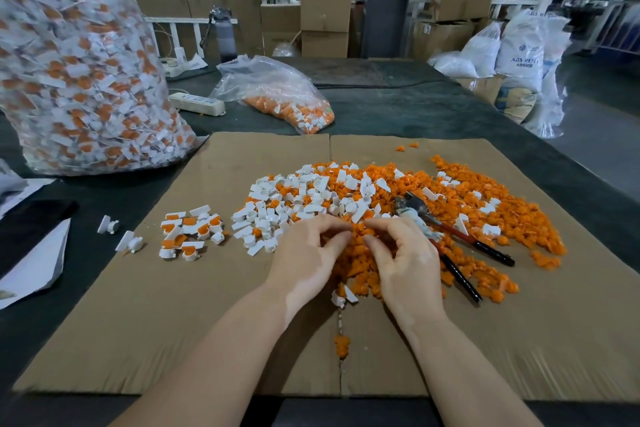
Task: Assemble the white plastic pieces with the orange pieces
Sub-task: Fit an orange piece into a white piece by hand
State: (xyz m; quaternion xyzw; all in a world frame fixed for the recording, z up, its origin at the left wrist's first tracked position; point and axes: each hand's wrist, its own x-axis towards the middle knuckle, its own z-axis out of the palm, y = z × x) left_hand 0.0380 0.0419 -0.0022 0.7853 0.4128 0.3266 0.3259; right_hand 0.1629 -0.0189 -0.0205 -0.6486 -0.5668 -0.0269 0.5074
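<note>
- Orange plastic pieces (464,218) lie heaped across the centre and right of a flat brown cardboard sheet (173,322) spread on a dark table (398,104).
- White plastic pieces (298,201) are piled on the left part of that heap, mixed into the orange at its edge.
- Left of the heap, apart from it, sits a small cluster of joined white-and-orange pieces (188,232); two more white pieces (119,234) lie just off the cardboard's left edge.
- The person's left hand (306,258) has its fingers curled, thumb and forefinger drawn together at the near edge of the heap; I cannot tell what they pinch.
- The right hand (403,260) is curled likewise, fingertips almost meeting those of the left, over orange pieces; what it holds is hidden.
- Red-and-black-handled pliers (460,246) lie in the heap just right of the right hand.
- A large clear plastic bag of white-and-orange parts (76,73) stands at the upper left of the frame.
- A smaller clear bag of orange pieces (280,97) lies at upper centre, a white power strip (197,103) beside it.
</note>
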